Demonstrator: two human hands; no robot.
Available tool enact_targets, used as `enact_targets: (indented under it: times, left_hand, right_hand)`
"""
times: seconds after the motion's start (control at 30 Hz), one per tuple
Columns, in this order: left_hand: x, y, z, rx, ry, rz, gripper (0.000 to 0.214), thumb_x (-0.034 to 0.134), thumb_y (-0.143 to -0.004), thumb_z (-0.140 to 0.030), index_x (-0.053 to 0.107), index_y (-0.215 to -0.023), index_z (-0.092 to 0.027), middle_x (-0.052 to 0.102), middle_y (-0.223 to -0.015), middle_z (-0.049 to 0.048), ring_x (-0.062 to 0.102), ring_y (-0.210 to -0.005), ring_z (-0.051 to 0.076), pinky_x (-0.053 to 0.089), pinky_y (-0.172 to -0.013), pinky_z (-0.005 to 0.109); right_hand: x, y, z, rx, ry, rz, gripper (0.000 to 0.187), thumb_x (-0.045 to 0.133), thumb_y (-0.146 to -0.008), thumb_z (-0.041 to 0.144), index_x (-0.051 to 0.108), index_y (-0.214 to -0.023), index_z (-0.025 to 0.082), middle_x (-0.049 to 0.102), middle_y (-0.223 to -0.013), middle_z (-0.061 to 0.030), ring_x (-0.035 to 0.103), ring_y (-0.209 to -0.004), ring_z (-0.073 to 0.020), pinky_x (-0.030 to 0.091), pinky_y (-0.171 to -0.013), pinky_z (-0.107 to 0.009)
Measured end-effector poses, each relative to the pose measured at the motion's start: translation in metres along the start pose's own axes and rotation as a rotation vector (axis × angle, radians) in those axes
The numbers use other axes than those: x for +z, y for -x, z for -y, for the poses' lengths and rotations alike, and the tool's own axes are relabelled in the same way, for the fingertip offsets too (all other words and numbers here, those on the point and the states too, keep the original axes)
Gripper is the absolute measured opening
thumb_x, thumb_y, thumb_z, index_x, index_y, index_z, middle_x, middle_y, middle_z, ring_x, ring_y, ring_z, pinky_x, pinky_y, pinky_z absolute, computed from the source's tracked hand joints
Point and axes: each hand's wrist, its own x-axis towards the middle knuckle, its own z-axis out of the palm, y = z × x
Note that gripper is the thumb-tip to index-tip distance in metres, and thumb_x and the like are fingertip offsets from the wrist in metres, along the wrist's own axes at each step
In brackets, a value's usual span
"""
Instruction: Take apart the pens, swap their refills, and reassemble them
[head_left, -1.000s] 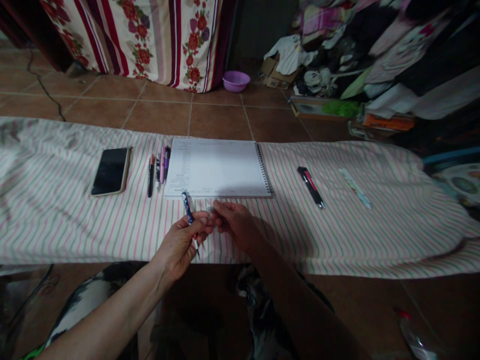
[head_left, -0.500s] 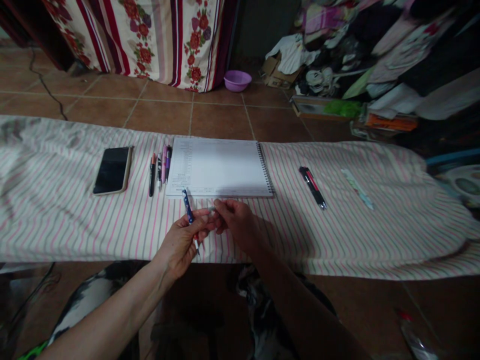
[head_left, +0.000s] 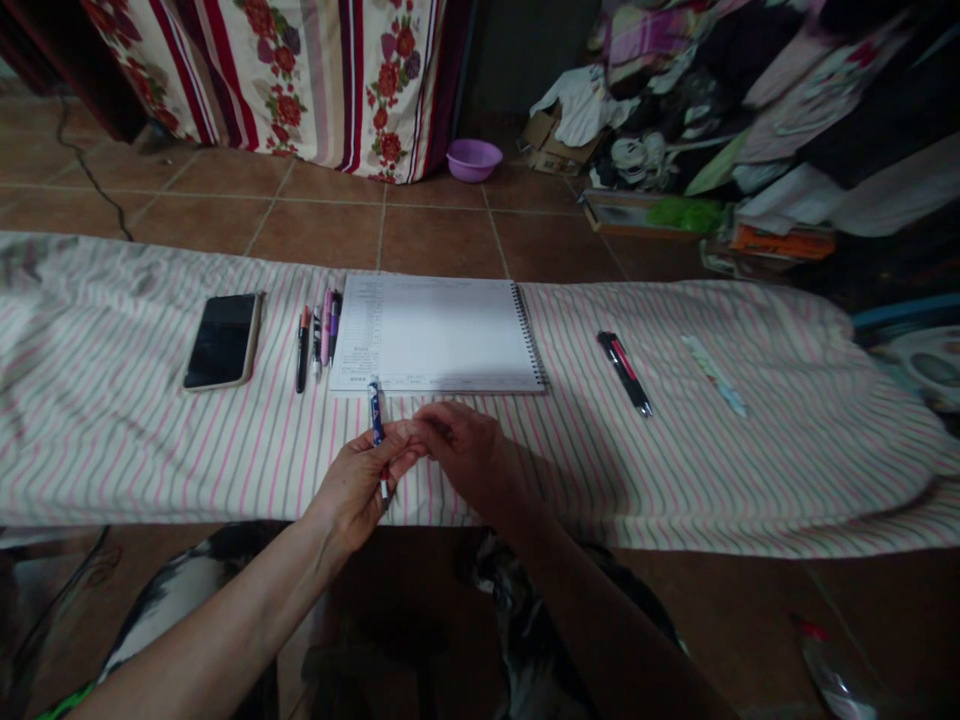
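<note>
My left hand [head_left: 360,485] grips a blue patterned pen [head_left: 376,415] that stands nearly upright, its tip pointing down below my fingers. My right hand [head_left: 469,455] is closed beside it, its fingertips touching my left thumb and the pen's lower part; a small clear piece seen in it earlier is hidden now. Both hands hover over the near edge of a striped cloth [head_left: 675,470], just in front of an open spiral notebook [head_left: 439,335].
Several pens [head_left: 319,335] lie left of the notebook, and a dark phone [head_left: 223,341] lies further left. Two dark pens [head_left: 624,372] and a pale strip [head_left: 712,375] lie to the right. On the tiled floor behind are a purple bowl [head_left: 472,160] and piled clothes [head_left: 675,110].
The pen has swung from a leftward tilt to nearly upright. My right hand has moved in closer and now meets my left fingers, covering the small clear piece.
</note>
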Motion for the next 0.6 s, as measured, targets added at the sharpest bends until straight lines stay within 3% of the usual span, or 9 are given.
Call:
enact_targets:
  times: [0.13,0.33,0.47,0.6]
  left_hand:
    - [0.001,0.002,-0.001,-0.012,-0.026,-0.005,0.015,0.05,-0.081,0.001,0.063,-0.074,-0.003,0.066,-0.065,0.0083,0.063,-0.055,0.009,0.053,-0.054,0.012]
    - [0.001,0.002,-0.001,-0.019,-0.028,-0.022,0.012,0.05,-0.082,-0.003,0.062,-0.085,-0.002,0.067,-0.074,0.0134,0.066,-0.065,0.013,0.055,-0.059,0.015]
    - [0.001,0.002,-0.001,-0.007,-0.039,-0.031,0.012,0.05,-0.082,-0.003,0.061,-0.086,-0.001,0.066,-0.072,0.0123,0.066,-0.064,0.012,0.054,-0.059,0.015]
    - [0.002,0.002,-0.001,-0.012,-0.042,-0.022,0.011,0.05,-0.083,-0.003,0.06,-0.085,-0.002,0.066,-0.072,0.0122,0.065,-0.062,0.01,0.054,-0.059,0.014]
  right_hand:
    - [-0.003,0.001,-0.001,0.024,-0.048,-0.041,0.007,0.058,-0.081,0.024,0.06,-0.077,0.019,0.064,-0.07,0.0001,0.06,-0.065,-0.0122,0.042,-0.062,-0.022]
    - [-0.017,0.003,-0.011,0.002,0.156,-0.096,0.007,0.056,-0.082,0.022,0.058,-0.077,0.018,0.064,-0.072,-0.0023,0.059,-0.065,-0.0131,0.041,-0.061,-0.023]
    - [-0.013,0.005,-0.02,0.05,0.17,-0.01,0.009,0.055,-0.08,0.018,0.058,-0.071,0.018,0.064,-0.069,-0.0016,0.059,-0.064,-0.0133,0.04,-0.06,-0.022]
    - [-0.008,0.007,-0.025,0.142,0.113,-0.055,0.009,0.055,-0.08,0.022,0.058,-0.074,0.017,0.064,-0.067,-0.0012,0.06,-0.062,-0.0131,0.04,-0.06,-0.022]
